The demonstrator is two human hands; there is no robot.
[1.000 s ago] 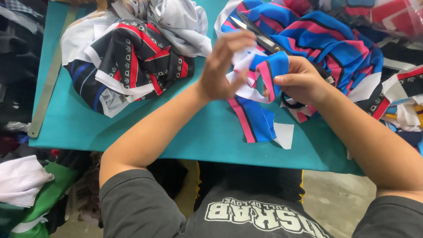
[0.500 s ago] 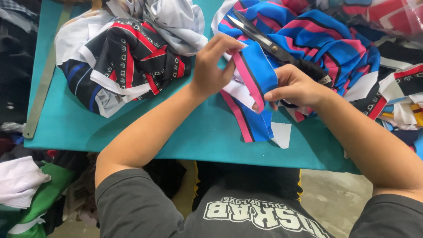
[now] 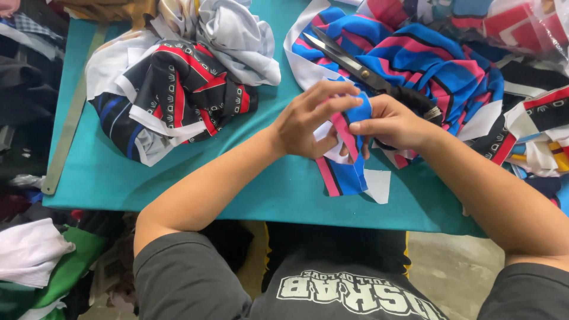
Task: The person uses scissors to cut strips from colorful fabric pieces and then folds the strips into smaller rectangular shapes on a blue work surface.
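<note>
Your left hand point(image 3: 305, 121) and right hand point(image 3: 388, 123) both pinch a blue-and-pink striped fabric strip point(image 3: 347, 160) between them, its tail draped on the teal bench point(image 3: 178, 184) just below. You seem mid-fold; next, a steady grip matters. Beyond your right hand, scissors point(image 3: 349, 59) lie on the striped pile point(image 3: 438, 65).

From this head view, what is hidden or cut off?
- Blue and pink striped fabric piece: its upper part is covered by the left hand and right hand.
- Black-handled scissors: handles partly behind the right hand.
- Red, white and black fabric pile: cut off by the right edge.
</note>
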